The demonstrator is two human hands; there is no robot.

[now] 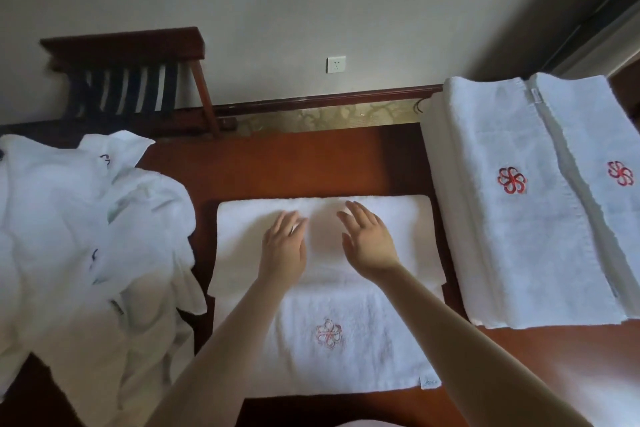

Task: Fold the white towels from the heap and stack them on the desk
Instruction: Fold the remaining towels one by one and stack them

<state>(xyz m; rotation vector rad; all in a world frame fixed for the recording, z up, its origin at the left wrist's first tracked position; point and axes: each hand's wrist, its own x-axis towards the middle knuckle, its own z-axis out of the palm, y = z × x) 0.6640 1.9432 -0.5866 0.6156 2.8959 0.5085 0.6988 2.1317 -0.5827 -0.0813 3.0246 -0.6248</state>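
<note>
The left hand [285,246] and right hand [367,243] were spread flat, gripping nothing, on the folded-over towel [398,218] beneath them, likely smoothing its crease against the surface [311,163]. The heap [86,236] lay beyond the left hand, the finished stack [519,218] beyond the right.

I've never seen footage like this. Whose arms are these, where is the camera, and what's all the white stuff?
No machine here: a person wears one camera on the head, looking down at their own arms. The left hand and right hand are open, fingers straight, over a partly folded towel on the dark wooden desk; neither holds anything. Left of it lies the unfolded heap; to the right sit folded towels with red flower emblems.
</note>
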